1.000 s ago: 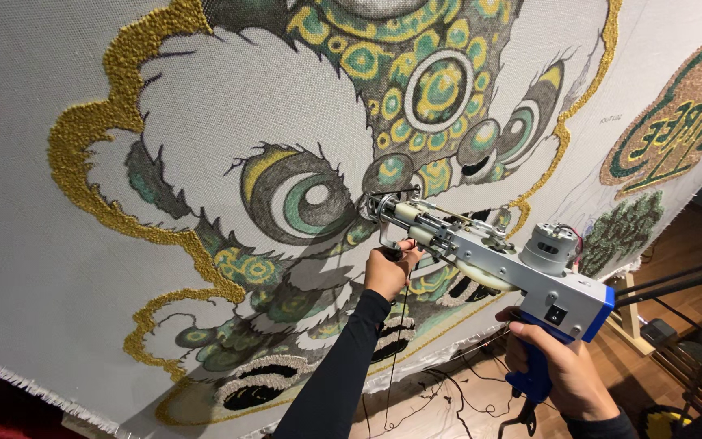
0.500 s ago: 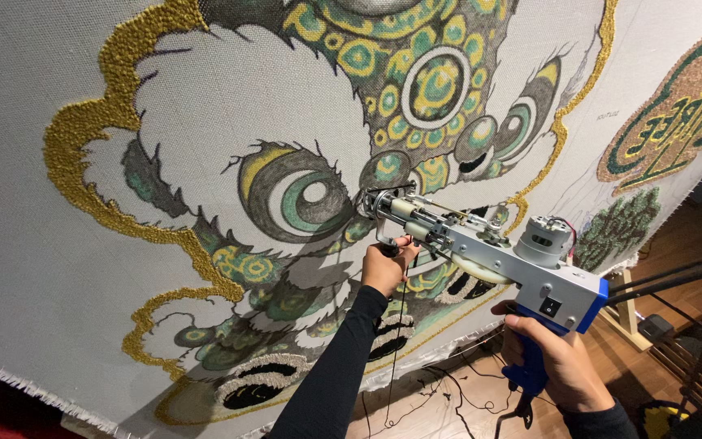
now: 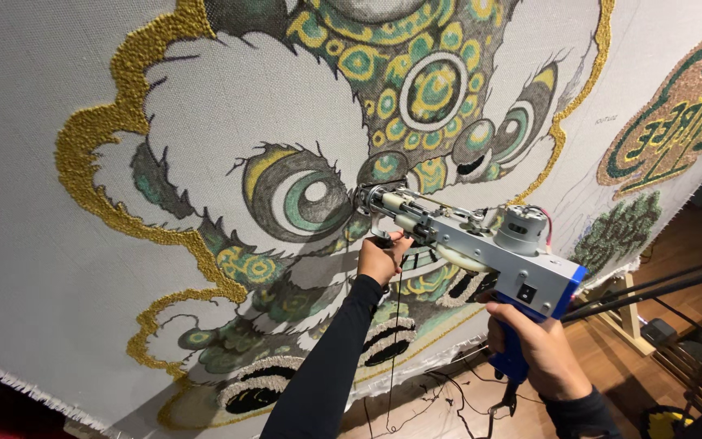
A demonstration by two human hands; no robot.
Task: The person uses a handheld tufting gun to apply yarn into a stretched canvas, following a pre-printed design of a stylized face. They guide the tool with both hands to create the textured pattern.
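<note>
A grey and blue tufting gun is held up against a stretched tufting cloth, its needle tip pressed to the fabric just above the left hand. That hand is closed around the gun's front handle, under the barrel. The right hand is wrapped tight around the blue rear grip, lower and to the right. A thin yarn strand hangs down between the two forearms. Gold looped outline curves well left of the left hand.

A rug-making workshop: a big stretched cloth bears half-tufted patterns, a tufting gun works it, over a wooden floor.
</note>
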